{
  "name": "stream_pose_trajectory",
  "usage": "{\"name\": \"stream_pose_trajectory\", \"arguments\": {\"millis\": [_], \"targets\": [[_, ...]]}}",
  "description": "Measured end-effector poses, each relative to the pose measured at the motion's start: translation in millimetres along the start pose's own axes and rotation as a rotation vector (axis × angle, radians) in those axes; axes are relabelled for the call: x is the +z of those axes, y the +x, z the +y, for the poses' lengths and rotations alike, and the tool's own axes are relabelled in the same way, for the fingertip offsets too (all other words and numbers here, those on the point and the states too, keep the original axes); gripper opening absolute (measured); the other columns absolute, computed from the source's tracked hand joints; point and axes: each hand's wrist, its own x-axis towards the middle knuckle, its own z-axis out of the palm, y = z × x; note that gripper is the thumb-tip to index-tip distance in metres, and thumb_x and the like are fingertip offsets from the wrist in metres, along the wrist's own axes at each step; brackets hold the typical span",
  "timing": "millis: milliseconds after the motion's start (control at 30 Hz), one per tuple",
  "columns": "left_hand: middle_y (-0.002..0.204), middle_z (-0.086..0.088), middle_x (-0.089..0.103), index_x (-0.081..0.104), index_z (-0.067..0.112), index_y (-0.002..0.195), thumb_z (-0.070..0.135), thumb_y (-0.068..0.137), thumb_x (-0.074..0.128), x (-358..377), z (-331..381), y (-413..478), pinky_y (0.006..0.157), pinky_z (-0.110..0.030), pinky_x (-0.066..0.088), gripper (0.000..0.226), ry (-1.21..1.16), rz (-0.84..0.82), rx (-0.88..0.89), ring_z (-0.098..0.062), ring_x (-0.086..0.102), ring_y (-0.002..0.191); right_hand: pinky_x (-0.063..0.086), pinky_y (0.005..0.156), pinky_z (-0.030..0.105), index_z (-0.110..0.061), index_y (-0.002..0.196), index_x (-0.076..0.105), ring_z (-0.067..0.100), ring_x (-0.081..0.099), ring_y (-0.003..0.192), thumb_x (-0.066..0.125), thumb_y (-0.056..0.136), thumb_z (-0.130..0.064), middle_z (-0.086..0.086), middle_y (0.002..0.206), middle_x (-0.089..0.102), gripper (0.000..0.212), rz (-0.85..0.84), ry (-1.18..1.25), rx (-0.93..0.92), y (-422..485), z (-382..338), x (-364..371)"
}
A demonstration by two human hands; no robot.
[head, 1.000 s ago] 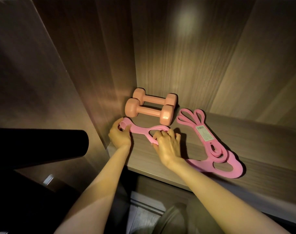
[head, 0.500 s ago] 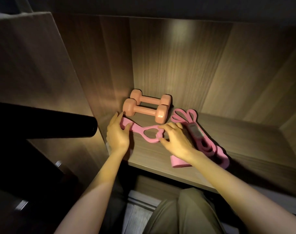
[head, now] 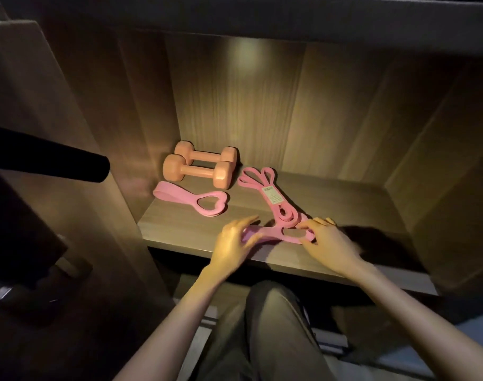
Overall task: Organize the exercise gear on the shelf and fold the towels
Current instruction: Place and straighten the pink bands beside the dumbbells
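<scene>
I have let go of the first pink heart-shaped stretch band [head: 192,200]; it now lies flat on the shelf [head: 180,232], near and just in front of the two dumbbells [head: 199,167] at the far left. A second ago both my hands were on it there. Now they have moved right and nearer, to the second heart-shaped band [head: 279,234] at the shelf's near edge. My left hand [head: 232,244] has its fingers spread and curled around that band's left end; my right hand [head: 327,240] pinches its heart loop on the right. Whether either grip is fully closed I cannot tell.

The long looped resistance band with its label [head: 270,196] runs from far to near, its near end touching the band I hold.

So I judge one band tidied and this one next, likely to go beside its twin. No towels are in view.
</scene>
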Motion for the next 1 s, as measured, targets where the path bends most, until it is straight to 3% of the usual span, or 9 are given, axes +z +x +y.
{"name": "stream_pose_trajectory", "arguments": {"millis": [67, 200, 367, 567, 667, 800, 900, 1000], "targets": [[0.125, -0.007, 0.058, 0.055, 0.016, 0.133, 0.036, 0.09, 0.062, 9.8, -0.6, -7.2, 0.098, -0.039, 0.043, 0.048, 0.09, -0.04, -0.008, -0.023, 0.053, 0.114, 0.052, 0.086, 0.033, -0.029, 0.128, 0.054, 0.015, 0.054, 0.111, 0.053, 0.094, -0.031, -0.005, 0.125, 0.056, 0.035, -0.046, -0.043, 0.038, -6.0, 6.1, 5.3], [0.128, -0.005, 0.052, 0.051, 0.022, 0.137, 0.03, 0.092, 0.06, 9.7, -6.7, -15.7, 0.101, -0.037, 0.039, 0.046, 0.177, -0.027, -0.004, -0.023, 0.047, 0.118, 0.048, 0.094, 0.033, -0.025, 0.135, 0.049, 0.016, 0.05, 0.119, 0.056, 0.094, -0.03, -0.004, 0.132, 0.048, 0.042, -0.1, -0.06, 0.032, -5.3, 12.6, 13.5], [0.12, -0.008, 0.051, 0.046, 0.03, 0.139, 0.023, 0.093, 0.058, -3.8, -12.5, -11.8, 0.098, -0.035, 0.038, 0.049, 0.307, -0.134, 0.011, -0.025, 0.045, 0.112, 0.04, 0.099, 0.035, -0.027, 0.123, 0.054, 0.015, 0.034, 0.12, 0.056, 0.093, -0.035, -0.006, 0.129, 0.041, 0.031, -0.139, -0.123, -0.049, 8.6, 15.1, 15.3], [0.12, -0.013, 0.057, 0.051, 0.025, 0.136, 0.018, 0.093, 0.057, -10.8, -13.2, 1.2, 0.092, -0.032, 0.039, 0.044, 0.367, -0.221, 0.054, -0.029, 0.049, 0.107, 0.028, 0.109, 0.045, -0.019, 0.117, 0.053, 0.022, 0.036, 0.123, 0.056, 0.093, -0.02, 0.003, 0.13, 0.046, 0.025, -0.195, -0.381, -0.156, 20.3, 15.2, 16.7], [0.123, -0.011, 0.055, 0.049, 0.027, 0.137, 0.016, 0.093, 0.057, -13.0, -12.6, 4.5, 0.096, -0.033, 0.038, 0.046, 0.383, -0.25, 0.024, -0.028, 0.047, 0.111, 0.026, 0.109, 0.049, -0.011, 0.118, 0.051, 0.026, 0.034, 0.123, 0.05, 0.094, -0.013, 0.008, 0.129, 0.044, 0.024, -0.259, -0.42, -0.162, 21.8, 9.4, 10.3], [0.13, -0.005, 0.057, 0.052, 0.025, 0.134, 0.019, 0.093, 0.057, -19.3, -3.7, 8.4, 0.102, -0.039, 0.039, 0.042, 0.361, -0.283, 0.04, -0.026, 0.049, 0.117, 0.03, 0.098, 0.045, -0.015, 0.109, 0.048, 0.018, 0.028, 0.091, 0.042, 0.097, -0.012, 0.006, 0.106, 0.042, 0.014, -0.238, -0.376, -0.149, 18.3, 9.9, -9.4], [0.131, -0.002, 0.059, 0.056, 0.018, 0.132, 0.011, 0.089, 0.062, -24.0, 9.5, 13.8, 0.103, -0.032, 0.041, 0.044, 0.257, -0.272, 0.096, -0.021, 0.054, 0.119, 0.036, 0.097, 0.046, -0.02, 0.104, 0.044, 0.021, 0.034, 0.095, 0.042, 0.098, -0.018, 0.003, 0.101, 0.037, 0.006, -0.23, -0.306, -0.108, 13.1, 14.1, -27.8], [0.129, -0.002, 0.06, 0.056, 0.018, 0.131, 0.009, 0.087, 0.065, -24.0, 21.2, 14.9, 0.096, -0.028, 0.045, 0.046, 0.189, -0.311, 0.094, -0.018, 0.056, 0.116, 0.04, 0.084, 0.03, -0.023, 0.106, 0.046, 0.009, 0.04, 0.086, 0.048, 0.098, -0.023, -0.001, 0.103, 0.035, 0.008, -0.192, -0.221, -0.107, 3.1, 18.7, -46.5]]}}
